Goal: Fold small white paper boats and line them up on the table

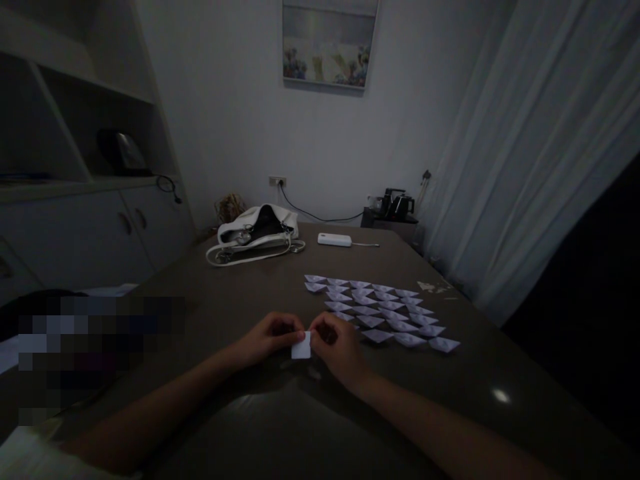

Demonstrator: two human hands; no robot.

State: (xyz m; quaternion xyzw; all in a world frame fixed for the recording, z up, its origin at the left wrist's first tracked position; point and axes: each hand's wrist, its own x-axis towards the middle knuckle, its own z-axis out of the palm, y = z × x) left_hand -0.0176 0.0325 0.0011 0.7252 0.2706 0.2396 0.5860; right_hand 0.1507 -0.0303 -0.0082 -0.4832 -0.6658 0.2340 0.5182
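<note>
A small folded piece of white paper (301,348) is pinched between both hands, above the dark table. My left hand (275,333) grips its upper left side with thumb and finger. At the upper right edge, my right hand (339,343) closes on the same paper with the fingertips. Just beyond and to the right of my right hand, several folded paper boats (393,315) stand in rows on the table; a few near the hand are partly covered by it. Fine fold lines on the held paper are too dim to make out.
On the brown table (240,293) lie a white handbag (257,233) at the back left and a white power bank (335,239) with a short cable. Paper scraps (434,287) lie near the right edge. Kettles (397,205) stand beyond the far end, beside a curtain (530,153).
</note>
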